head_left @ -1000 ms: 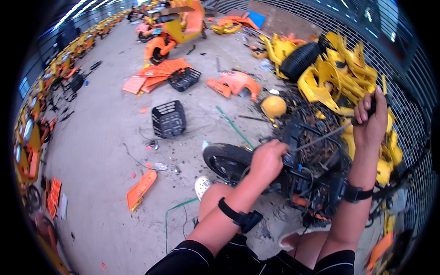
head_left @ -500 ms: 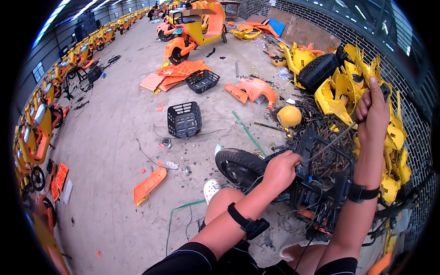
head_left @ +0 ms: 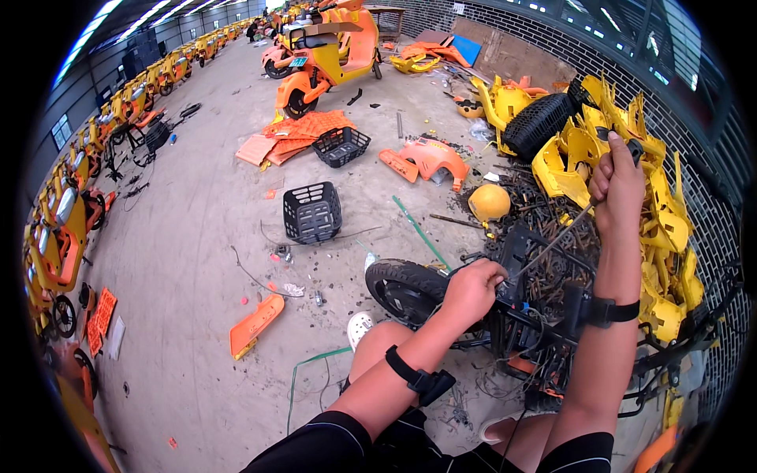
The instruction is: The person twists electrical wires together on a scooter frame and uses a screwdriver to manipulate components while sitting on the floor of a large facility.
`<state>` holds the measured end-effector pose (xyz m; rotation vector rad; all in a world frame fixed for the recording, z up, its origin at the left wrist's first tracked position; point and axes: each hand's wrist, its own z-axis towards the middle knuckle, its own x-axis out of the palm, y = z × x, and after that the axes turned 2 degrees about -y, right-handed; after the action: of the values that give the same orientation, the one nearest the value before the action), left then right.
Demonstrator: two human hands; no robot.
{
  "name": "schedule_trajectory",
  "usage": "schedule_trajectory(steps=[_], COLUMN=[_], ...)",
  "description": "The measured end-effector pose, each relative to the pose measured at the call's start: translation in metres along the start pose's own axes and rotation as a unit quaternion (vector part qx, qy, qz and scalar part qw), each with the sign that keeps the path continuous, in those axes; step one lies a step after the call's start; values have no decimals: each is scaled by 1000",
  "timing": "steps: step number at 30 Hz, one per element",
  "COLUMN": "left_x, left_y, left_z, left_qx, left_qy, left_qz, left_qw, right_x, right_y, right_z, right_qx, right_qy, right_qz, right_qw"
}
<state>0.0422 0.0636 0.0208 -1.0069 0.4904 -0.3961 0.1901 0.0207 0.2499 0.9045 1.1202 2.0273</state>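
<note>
My right hand [head_left: 617, 175] is closed around the black handle of a long metal rod tool [head_left: 556, 240], which slants down to the left onto a stripped black scooter frame [head_left: 512, 331]. My left hand [head_left: 477, 288] is bent with fingertips pinched at the frame beside the rod's lower end; what they hold there is too small to make out. The frame's black wheel [head_left: 394, 288] lies left of that hand. Loose cables hang about the frame, and dark metal scrap [head_left: 544, 213] is heaped behind it.
Yellow broken panels [head_left: 662, 213] pile along the right brick wall, with a tyre [head_left: 536, 126]. Black baskets [head_left: 311, 213], orange panels [head_left: 300, 130] and green strapping [head_left: 418, 229] lie on the concrete floor. Scooters [head_left: 323, 55] stand behind; a row [head_left: 59, 236] lines the left.
My right hand on the tool's handle has shifted a little to the left. My left hand stays at the frame, and the view has moved slightly.
</note>
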Motion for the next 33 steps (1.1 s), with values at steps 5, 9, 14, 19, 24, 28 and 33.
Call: schedule_trajectory(steps=[5,9,14,19,24,28,33], left_x=[-2,1,1,-3,-5,-6,-6], left_y=[-3,-2,-4,-1,-10,-13,-2], left_z=[0,-1,1,-2,-3,-3,-1], left_qx=[4,-1,3,2,-69,-55,25], left_qy=[2,-8,-6,-5,7,7,4], left_qz=[21,22,4,4,-13,-6,17], left_qw=[1000,1000,1000,1000,998,998,1000], right_x=[5,10,20,26,5,-4,-5], right_y=[6,7,8,7,3,1,2], right_z=[-9,-12,-16,-17,-12,-10,-13], right_qx=[-5,-11,-30,-14,13,6,-16], right_qy=[-2,4,0,3,101,56,6], right_qz=[1,-7,-41,-48,63,64,37], right_qw=[1000,1000,999,999,993,996,999])
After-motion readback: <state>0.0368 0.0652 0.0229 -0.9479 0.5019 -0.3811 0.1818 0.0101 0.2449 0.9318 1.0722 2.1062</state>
